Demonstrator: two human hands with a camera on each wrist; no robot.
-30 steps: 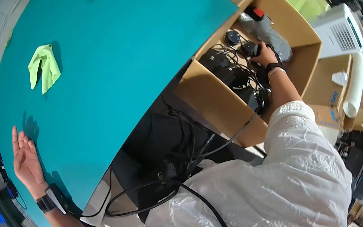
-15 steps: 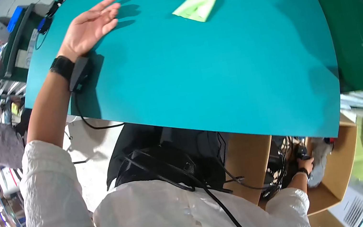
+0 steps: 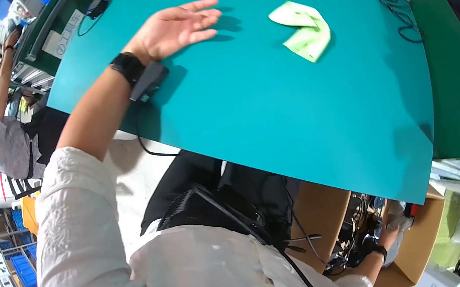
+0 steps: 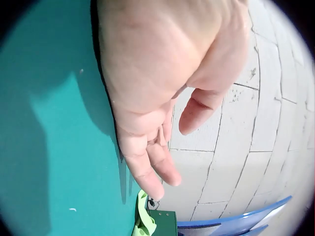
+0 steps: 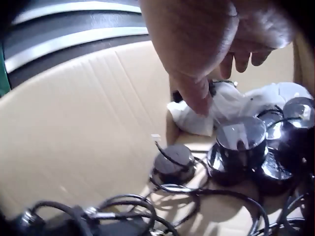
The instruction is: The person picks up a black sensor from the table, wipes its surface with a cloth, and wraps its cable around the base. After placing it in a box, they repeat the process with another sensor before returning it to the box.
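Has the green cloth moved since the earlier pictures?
No. Judged against the teal tabletop, the green cloth shows no clear slide either way; only the head view has turned.

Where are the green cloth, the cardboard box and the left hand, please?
Green cloth (image 3: 313, 33): head view, middle of the cloth.
Cardboard box (image 5: 93, 118): right wrist view, inner wall.
Left hand (image 4: 157, 78): left wrist view, palm.

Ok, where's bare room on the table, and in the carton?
Table: widest patch between the green cloth and the near edge; smaller gap between cloth and left hand. Carton: crowded with black cables and round devices near the right hand; only scraps of floor show.
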